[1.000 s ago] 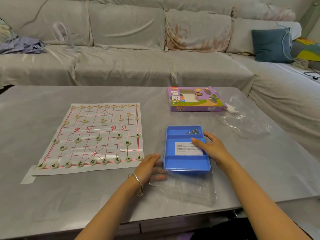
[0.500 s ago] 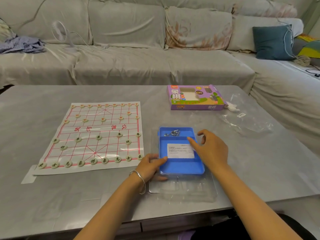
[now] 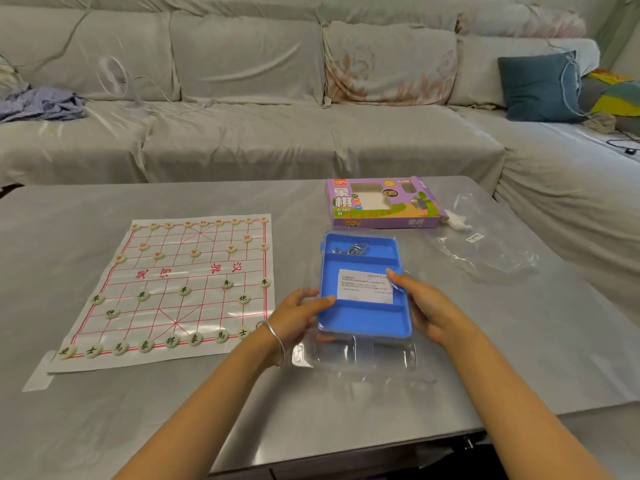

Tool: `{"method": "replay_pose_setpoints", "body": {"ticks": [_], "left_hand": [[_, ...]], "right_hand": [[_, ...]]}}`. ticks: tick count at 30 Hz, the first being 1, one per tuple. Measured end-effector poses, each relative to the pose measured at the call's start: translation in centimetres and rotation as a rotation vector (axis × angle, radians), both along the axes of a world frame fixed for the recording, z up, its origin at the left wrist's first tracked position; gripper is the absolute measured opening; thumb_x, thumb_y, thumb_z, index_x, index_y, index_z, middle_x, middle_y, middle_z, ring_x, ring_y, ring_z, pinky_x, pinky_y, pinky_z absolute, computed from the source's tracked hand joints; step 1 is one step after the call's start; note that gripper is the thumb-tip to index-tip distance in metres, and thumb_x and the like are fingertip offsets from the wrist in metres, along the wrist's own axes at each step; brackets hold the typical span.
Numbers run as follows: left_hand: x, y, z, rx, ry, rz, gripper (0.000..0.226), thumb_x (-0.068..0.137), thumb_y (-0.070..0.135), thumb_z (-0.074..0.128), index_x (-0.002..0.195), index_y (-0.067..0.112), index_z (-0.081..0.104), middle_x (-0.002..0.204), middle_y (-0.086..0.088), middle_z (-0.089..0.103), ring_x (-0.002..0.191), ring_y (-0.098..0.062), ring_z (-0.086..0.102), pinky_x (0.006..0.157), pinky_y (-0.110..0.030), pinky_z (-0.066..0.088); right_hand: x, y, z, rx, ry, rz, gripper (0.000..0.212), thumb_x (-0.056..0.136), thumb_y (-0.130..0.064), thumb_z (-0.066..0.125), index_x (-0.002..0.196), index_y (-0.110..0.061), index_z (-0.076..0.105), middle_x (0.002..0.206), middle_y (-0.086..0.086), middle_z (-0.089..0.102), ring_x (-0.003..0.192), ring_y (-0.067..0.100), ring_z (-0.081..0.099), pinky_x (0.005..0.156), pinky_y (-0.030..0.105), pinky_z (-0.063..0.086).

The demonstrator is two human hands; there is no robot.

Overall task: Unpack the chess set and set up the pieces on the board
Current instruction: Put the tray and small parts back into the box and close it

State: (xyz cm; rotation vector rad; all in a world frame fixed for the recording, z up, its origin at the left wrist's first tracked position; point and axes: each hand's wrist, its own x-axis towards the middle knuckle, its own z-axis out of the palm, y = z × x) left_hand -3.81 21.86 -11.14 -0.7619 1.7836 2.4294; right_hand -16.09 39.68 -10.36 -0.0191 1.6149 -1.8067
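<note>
A paper xiangqi board [image 3: 166, 292] lies flat on the left of the grey table [image 3: 104, 410], with several round white pieces [image 3: 171, 341] standing on its far and near rows. A blue plastic tray [image 3: 363, 320] holding a white slip [image 3: 365, 285] and a small metal ring [image 3: 349, 249] is lifted a little above a clear plastic lid [image 3: 363, 358]. My left hand [image 3: 298, 313] grips the tray's left edge, thumb on the rim. Curled round its right edge is my right hand [image 3: 426, 303].
The purple chess box [image 3: 381, 204] lies open beyond the tray. A crumpled clear bag [image 3: 485, 244] lies to its right. A grey sofa with a small fan [image 3: 114, 81] and a teal cushion [image 3: 540, 86] runs behind the table.
Both hands closed on the blue tray's sides and raised it off the clear lid. The left hand moved up from the lid to the tray's edge.
</note>
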Motion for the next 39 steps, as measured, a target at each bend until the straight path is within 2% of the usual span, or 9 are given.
{"method": "replay_pose_setpoints", "body": {"ticks": [4, 7, 10, 15, 21, 27, 31, 35, 39], "left_hand": [[-4.1, 0.1, 2.2, -0.17, -0.06, -0.063, 0.041, 0.089, 0.035, 0.057, 0.121, 0.012, 0.046, 0.112, -0.009, 0.06, 0.09, -0.021, 0.064, 0.072, -0.036, 0.058], [-8.5, -0.3, 2.6, -0.336, -0.067, 0.008, 0.052, 0.096, 0.042, 0.037, 0.141, 0.02, 0.023, 0.141, -0.006, 0.036, 0.118, -0.027, 0.049, 0.094, -0.04, 0.045], [-13.0, -1.6, 2.1, -0.767, 0.031, -0.009, 0.051, 0.099, 0.039, 0.029, 0.145, 0.02, 0.019, 0.153, -0.003, 0.019, 0.138, -0.024, 0.025, 0.111, -0.038, 0.022], [-21.5, -2.9, -0.3, -1.424, 0.092, -0.329, 0.047, 0.1, 0.033, 0.022, 0.145, 0.019, 0.024, 0.152, 0.0, 0.025, 0.139, -0.02, 0.021, 0.114, -0.035, 0.016], [-26.6, -2.2, -2.5, -1.529, -0.006, -0.494, 0.048, 0.099, 0.041, 0.01, 0.147, 0.033, 0.01, 0.154, 0.008, 0.015, 0.143, -0.02, 0.005, 0.115, -0.045, 0.0], [-27.0, -6.7, -3.0, -1.618, 0.055, -0.351, 0.055, 0.092, 0.054, 0.011, 0.128, 0.028, 0.045, 0.133, 0.001, 0.043, 0.128, -0.022, 0.032, 0.108, -0.045, 0.018], [-25.5, -11.5, -1.8, -1.582, 0.138, -0.204, 0.065, 0.086, 0.06, 0.017, 0.093, 0.01, 0.057, 0.102, -0.014, 0.058, 0.099, -0.033, 0.052, 0.082, -0.037, 0.034], [-24.3, -9.8, -0.5, -1.592, 0.146, -0.212, 0.079, 0.074, 0.072, 0.029, 0.118, 0.011, 0.054, 0.122, -0.011, 0.055, 0.112, -0.03, 0.05, 0.093, -0.036, 0.036], [-25.3, -3.3, -1.7, -1.669, 0.066, -0.468, 0.097, 0.068, 0.079, 0.045, 0.144, 0.026, 0.02, 0.147, -0.003, 0.03, 0.134, -0.026, 0.03, 0.111, -0.044, 0.023]], "right_hand": [[-2.6, 1.2, 0.9, -0.039, 0.043, -0.049, 0.033, 0.087, -0.016, 0.061, 0.12, -0.013, 0.058, 0.112, 0.011, 0.068, 0.103, 0.027, 0.065, 0.084, 0.04, 0.056], [-4.9, 3.0, 0.9, 0.006, 0.112, -0.174, 0.037, 0.083, -0.01, 0.064, 0.12, -0.01, 0.057, 0.11, 0.013, 0.068, 0.098, 0.028, 0.066, 0.079, 0.037, 0.057], [-7.2, 4.8, 0.1, 0.064, 0.117, -0.286, 0.038, 0.081, -0.009, 0.066, 0.118, -0.008, 0.057, 0.107, 0.015, 0.069, 0.09, 0.028, 0.068, 0.071, 0.034, 0.059], [-10.2, 7.0, -0.6, 0.102, 0.088, -0.347, 0.036, 0.08, -0.013, 0.067, 0.115, -0.008, 0.06, 0.103, 0.014, 0.07, 0.091, 0.031, 0.068, 0.067, 0.036, 0.059], [-11.5, 8.3, -0.2, 0.107, 0.063, -0.382, 0.026, 0.078, -0.02, 0.068, 0.103, -0.017, 0.062, 0.093, 0.01, 0.073, 0.082, 0.03, 0.07, 0.059, 0.038, 0.06], [-11.6, 8.1, 0.4, 0.101, 0.05, -0.402, 0.027, 0.077, -0.021, 0.069, 0.102, -0.018, 0.063, 0.092, 0.01, 0.074, 0.084, 0.031, 0.07, 0.061, 0.039, 0.06], [-11.4, 8.5, 1.0, 0.077, 0.051, -0.427, 0.029, 0.075, -0.025, 0.069, 0.103, -0.02, 0.062, 0.09, 0.007, 0.074, 0.082, 0.027, 0.071, 0.058, 0.036, 0.06], [-11.1, 8.8, 1.1, 0.055, 0.049, -0.478, 0.031, 0.078, -0.025, 0.068, 0.108, -0.018, 0.062, 0.091, 0.005, 0.074, 0.083, 0.024, 0.07, 0.061, 0.033, 0.06], [-10.7, 8.8, 1.3, 0.077, 0.065, -0.475, 0.029, 0.076, -0.025, 0.069, 0.103, -0.02, 0.062, 0.095, 0.007, 0.073, 0.09, 0.027, 0.068, 0.075, 0.041, 0.057]]}}
